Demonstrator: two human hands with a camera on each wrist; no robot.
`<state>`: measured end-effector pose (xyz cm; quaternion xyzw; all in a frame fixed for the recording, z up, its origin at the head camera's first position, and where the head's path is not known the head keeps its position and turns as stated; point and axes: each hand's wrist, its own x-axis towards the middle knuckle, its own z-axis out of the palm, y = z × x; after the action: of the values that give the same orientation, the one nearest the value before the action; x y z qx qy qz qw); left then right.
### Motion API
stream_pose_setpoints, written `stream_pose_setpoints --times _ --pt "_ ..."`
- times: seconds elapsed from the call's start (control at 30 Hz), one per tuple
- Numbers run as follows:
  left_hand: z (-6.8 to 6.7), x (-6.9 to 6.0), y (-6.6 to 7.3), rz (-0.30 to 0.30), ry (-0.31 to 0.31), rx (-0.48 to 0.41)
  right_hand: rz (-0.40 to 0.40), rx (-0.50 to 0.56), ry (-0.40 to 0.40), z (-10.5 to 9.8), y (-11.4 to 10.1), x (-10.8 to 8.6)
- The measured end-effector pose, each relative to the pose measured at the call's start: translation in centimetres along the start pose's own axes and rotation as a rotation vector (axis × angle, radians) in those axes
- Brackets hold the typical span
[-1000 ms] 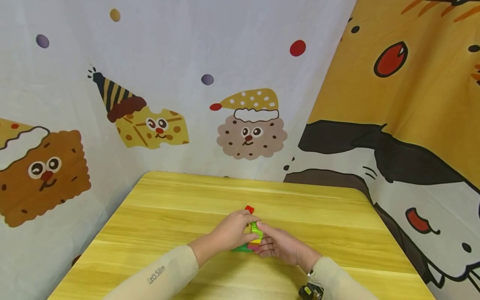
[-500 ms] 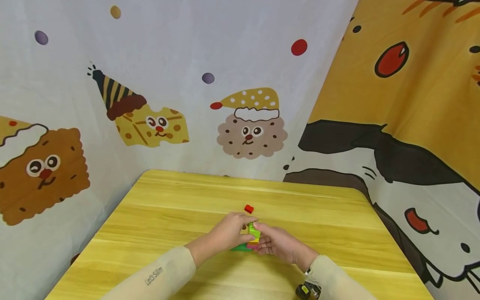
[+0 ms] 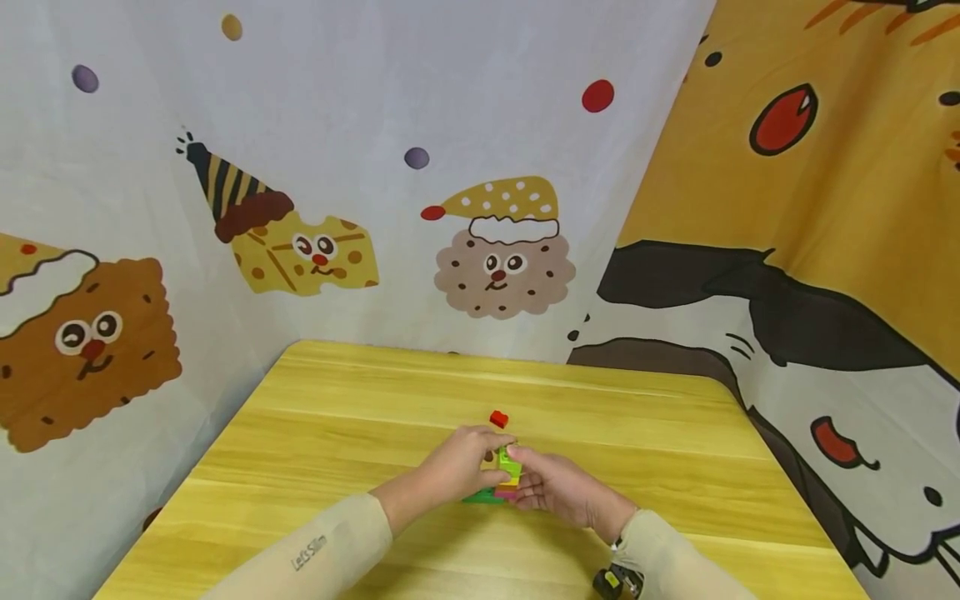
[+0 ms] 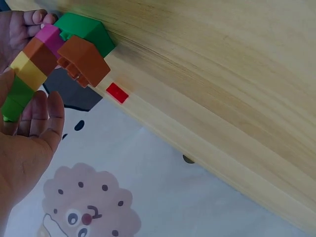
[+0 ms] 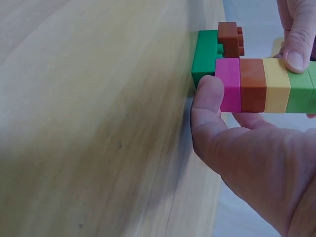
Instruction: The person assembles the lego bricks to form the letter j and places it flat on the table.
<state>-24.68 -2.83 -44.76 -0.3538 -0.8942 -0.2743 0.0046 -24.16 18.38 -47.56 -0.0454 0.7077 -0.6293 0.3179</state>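
Note:
A tower of toy building bricks (image 5: 253, 85) rises from a dark green brick (image 4: 85, 30): pink at the bottom, then brown, yellow and light green. A separate brown brick (image 4: 85, 60) is fixed on the green one beside the tower. My left hand (image 3: 467, 460) grips the tower's upper part; in the right wrist view its thumb (image 5: 296, 54) lies on the yellow and light green bricks. From the other side my right hand (image 3: 566, 490) holds the tower, its thumb near the top in the head view. One right finger (image 5: 210, 94) touches the pink brick low down.
A small red brick (image 3: 498, 418) lies on the wooden table (image 3: 337, 400) beyond my hands. Behind the table's far edge hangs a cloth (image 3: 360, 100) printed with cartoon figures. A dark object (image 3: 609, 582) shows by my right wrist.
Both hands and the tower have shifted very slightly left in the head view. The red brick now shows more fully past my left hand. Otherwise the grip looks the same.

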Motion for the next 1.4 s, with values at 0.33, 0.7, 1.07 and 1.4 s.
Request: stream_pose_setpoints --times 0.33,0.7,1.07,1.4 --pt "0.25 -0.15 -0.16 0.011 0.003 0.002 -0.006 0.015 0.008 -0.14 0.48 0.35" --pt "0.29 -0.52 -0.07 0.001 0.017 -0.011 0.013 0.010 0.021 0.10 0.16 0.25" --pt "0.24 -0.40 -0.19 -0.005 0.024 -0.029 0.018 0.012 0.018 -0.06 0.19 0.41" --pt "0.29 -0.41 -0.25 -0.004 0.021 -0.033 0.006 0.013 0.006 -0.10 0.35 0.30"
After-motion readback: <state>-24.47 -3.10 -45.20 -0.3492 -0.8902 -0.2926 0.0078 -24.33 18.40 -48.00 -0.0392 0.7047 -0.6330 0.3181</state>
